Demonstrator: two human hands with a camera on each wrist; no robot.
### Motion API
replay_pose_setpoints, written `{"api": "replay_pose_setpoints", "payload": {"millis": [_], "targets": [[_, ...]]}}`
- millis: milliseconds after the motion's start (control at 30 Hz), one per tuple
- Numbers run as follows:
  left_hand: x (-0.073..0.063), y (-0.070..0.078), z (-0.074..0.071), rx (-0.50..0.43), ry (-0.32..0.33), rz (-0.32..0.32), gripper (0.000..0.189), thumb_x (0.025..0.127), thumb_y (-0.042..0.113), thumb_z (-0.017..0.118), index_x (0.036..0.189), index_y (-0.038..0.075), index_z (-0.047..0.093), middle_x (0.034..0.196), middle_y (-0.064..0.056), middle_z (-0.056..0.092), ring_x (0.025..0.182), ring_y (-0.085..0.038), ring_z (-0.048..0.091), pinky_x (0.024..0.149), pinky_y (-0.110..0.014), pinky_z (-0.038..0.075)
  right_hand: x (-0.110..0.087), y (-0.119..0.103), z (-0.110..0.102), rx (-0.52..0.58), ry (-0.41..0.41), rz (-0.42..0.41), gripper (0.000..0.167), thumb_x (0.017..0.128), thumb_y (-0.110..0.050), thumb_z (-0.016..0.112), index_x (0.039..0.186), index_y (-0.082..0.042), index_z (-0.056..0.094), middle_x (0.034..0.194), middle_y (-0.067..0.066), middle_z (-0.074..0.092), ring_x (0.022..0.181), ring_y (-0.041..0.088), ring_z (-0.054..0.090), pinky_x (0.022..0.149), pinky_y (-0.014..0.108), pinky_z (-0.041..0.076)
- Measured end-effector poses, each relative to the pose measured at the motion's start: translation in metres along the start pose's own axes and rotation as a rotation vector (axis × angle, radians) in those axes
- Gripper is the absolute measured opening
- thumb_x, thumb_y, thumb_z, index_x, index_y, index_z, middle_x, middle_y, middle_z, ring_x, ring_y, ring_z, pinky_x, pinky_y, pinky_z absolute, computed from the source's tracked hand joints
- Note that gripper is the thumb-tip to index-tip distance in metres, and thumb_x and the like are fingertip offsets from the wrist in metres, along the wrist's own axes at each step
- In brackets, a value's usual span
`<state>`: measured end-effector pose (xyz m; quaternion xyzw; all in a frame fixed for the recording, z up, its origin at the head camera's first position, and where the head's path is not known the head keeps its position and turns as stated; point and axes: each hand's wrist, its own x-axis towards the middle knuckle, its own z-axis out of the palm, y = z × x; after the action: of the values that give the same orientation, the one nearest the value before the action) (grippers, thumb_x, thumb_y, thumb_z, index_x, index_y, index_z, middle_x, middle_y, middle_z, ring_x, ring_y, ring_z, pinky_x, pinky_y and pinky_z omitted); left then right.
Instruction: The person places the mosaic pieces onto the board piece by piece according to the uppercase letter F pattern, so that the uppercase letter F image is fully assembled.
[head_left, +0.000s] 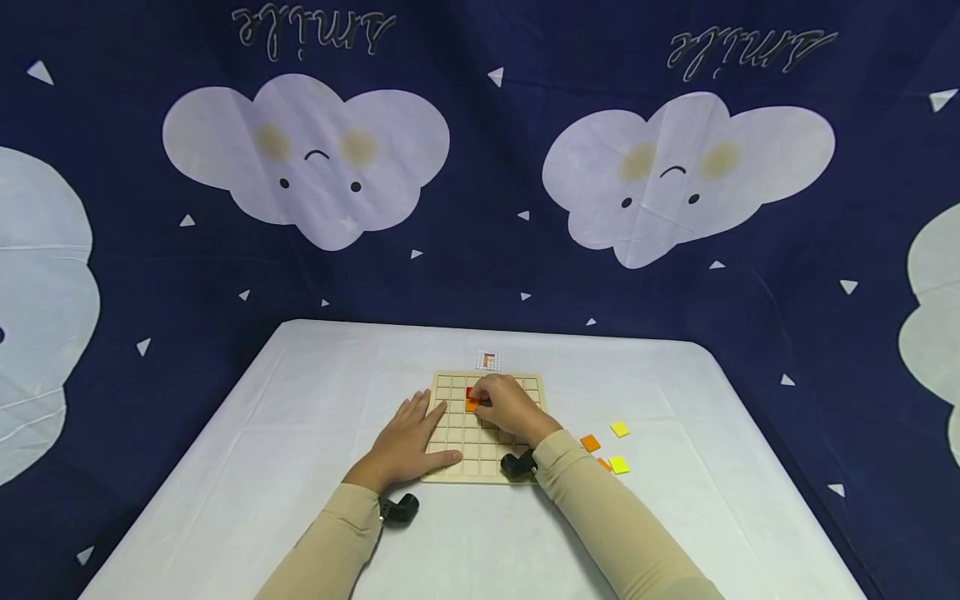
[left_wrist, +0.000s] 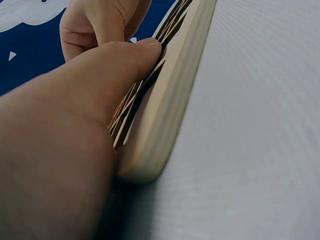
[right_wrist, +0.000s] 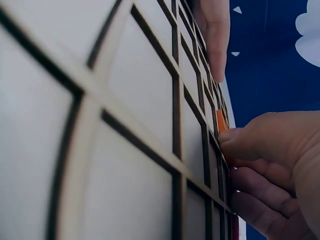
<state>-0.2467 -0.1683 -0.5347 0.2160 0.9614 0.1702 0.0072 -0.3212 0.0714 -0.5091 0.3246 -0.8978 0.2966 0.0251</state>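
A pale wooden grid board (head_left: 450, 477) lies on the white table. My left hand (head_left: 402, 442) rests on its left side with fingers spread; the left wrist view shows the thumb (left_wrist: 125, 62) on the board's near edge. Over the upper middle of the grid, my right hand (head_left: 510, 406) pinches an orange square tile (head_left: 472, 406). In the right wrist view the thumb touches that orange tile (right_wrist: 221, 121), and the other fingers are curled below it. Just beyond it sits a red tile (head_left: 469, 392), partly covered by the right hand.
A small printed pattern card (head_left: 489, 360) lies beyond the board's far edge. To the right are two loose yellow tiles (head_left: 619, 429) and two orange ones (head_left: 590, 443), one partly hidden by the right sleeve (head_left: 600, 500). A dark blue cloud-print cloth (head_left: 480, 275) hangs behind the table.
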Motion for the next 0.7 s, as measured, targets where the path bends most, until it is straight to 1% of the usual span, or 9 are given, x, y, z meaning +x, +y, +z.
{"api": "replay_pose_setpoints", "payload": {"millis": [200, 400, 567, 700], "targets": [[0.000, 0.000, 0.001, -0.002, 0.006, -0.003, 0.106, 0.091, 0.082, 0.054, 0.165, 0.009, 0.036, 0.171, -0.025, 0.015, 0.158, -0.038, 0.008, 0.127, -0.046, 0.005, -0.002, -0.001, 0.001, 0.004, 0.003, 0.026, 0.018, 0.091, -0.004, 0.083, 0.108, -0.004, 0.077, 0.106, 0.004, 0.071, 0.098, 0.018, 0.067, 0.089, 0.034, 0.057], [0.001, 0.000, 0.001, 0.008, 0.006, 0.004, 0.105, 0.091, 0.081, 0.054, 0.165, 0.009, 0.036, 0.170, -0.025, 0.015, 0.158, -0.038, 0.009, 0.127, -0.047, 0.006, -0.010, -0.002, -0.001, 0.007, 0.025, 0.051, 0.020, 0.091, -0.006, 0.082, 0.111, -0.004, 0.077, 0.110, 0.004, 0.071, 0.101, 0.018, 0.067, 0.091, 0.034, 0.057], [0.001, 0.000, 0.001, 0.015, 0.006, 0.004, 0.105, 0.091, 0.082, 0.053, 0.165, 0.009, 0.036, 0.170, -0.025, 0.015, 0.158, -0.038, 0.008, 0.127, -0.047, 0.006, -0.021, -0.003, -0.007, 0.023, 0.060, 0.044, 0.022, 0.093, -0.007, 0.081, 0.114, -0.004, 0.077, 0.110, 0.005, 0.072, 0.099, 0.020, 0.067, 0.088, 0.038, 0.057], [0.001, 0.000, 0.002, 0.010, 0.013, 0.010, 0.105, 0.092, 0.081, 0.053, 0.165, 0.008, 0.036, 0.170, -0.026, 0.016, 0.158, -0.038, 0.009, 0.127, -0.048, 0.007, -0.035, 0.000, -0.013, 0.045, 0.084, 0.049, 0.023, 0.093, -0.008, 0.081, 0.116, -0.005, 0.077, 0.110, 0.003, 0.072, 0.098, 0.020, 0.067, 0.086, 0.039, 0.058]]}}
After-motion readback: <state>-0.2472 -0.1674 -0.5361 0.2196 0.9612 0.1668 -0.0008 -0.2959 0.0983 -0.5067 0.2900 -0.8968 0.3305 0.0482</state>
